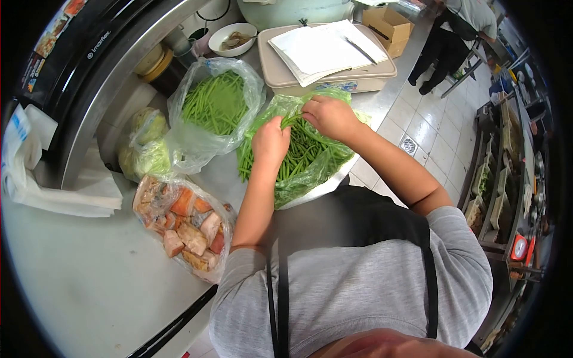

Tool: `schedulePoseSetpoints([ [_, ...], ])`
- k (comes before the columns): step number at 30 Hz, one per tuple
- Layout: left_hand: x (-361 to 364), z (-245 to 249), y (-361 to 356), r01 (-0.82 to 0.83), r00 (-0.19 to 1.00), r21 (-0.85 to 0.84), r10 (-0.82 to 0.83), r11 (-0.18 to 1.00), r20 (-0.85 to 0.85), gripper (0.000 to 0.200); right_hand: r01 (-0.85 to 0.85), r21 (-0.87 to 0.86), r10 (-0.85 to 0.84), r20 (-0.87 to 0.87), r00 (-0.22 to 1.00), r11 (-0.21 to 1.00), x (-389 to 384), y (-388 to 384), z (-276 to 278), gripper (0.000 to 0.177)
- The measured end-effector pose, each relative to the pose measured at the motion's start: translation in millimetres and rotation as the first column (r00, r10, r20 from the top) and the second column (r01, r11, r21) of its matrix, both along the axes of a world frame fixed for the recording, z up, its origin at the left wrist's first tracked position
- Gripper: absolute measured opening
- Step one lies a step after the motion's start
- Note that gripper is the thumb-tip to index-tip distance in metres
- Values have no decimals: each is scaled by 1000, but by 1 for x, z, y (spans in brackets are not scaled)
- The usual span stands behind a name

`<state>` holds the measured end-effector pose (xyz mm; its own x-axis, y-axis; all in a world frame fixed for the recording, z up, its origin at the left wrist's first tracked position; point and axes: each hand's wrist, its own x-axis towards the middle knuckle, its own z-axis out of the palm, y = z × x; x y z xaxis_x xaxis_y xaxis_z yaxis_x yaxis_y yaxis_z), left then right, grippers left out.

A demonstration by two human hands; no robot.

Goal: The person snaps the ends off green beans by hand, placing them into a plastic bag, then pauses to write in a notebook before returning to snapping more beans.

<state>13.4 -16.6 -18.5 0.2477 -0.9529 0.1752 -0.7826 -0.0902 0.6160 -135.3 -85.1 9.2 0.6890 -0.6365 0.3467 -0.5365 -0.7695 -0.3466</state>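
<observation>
Both hands are above an open green plastic bag (334, 160) full of green beans (307, 156). My left hand (272, 143) is closed, its fingers pinching one end of a few green beans (292, 121). Closed on the other end of these beans is my right hand (328, 116), slightly farther from me. The fingertips of both hands are partly hidden. Just left of them stands a clear plastic bag (253, 77) holding more long, thin green beans (216, 102).
Chunks of meat (194, 237) lie bagged at near left, below a bagged cabbage (145, 152). Behind are a white bowl (233, 39) and a lidded bin (277, 59) carrying a notebook (322, 51) and pen (360, 51). Another person (450, 42) is at far right.
</observation>
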Motion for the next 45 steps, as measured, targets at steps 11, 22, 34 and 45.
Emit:
schedulePoseSetpoints([
  [11,9,-13,-1,45,171,-12,-20,999,-985,16,-394,697,-129,569,812,599,5,-8,1,17],
  [22,34,4,-21,-207,282,-67,-6,976,-959,16,140,480,31,-331,943,866,13,0,-29,27],
  [34,118,-8,-135,-303,859,217,168,928,483,23,560,385,-329,-521,788,733,-51,-37,-49,57],
  [45,106,61,-133,81,950,446,-204,892,236,54,317,291,-227,-304,925,903,-45,-45,-40,23],
])
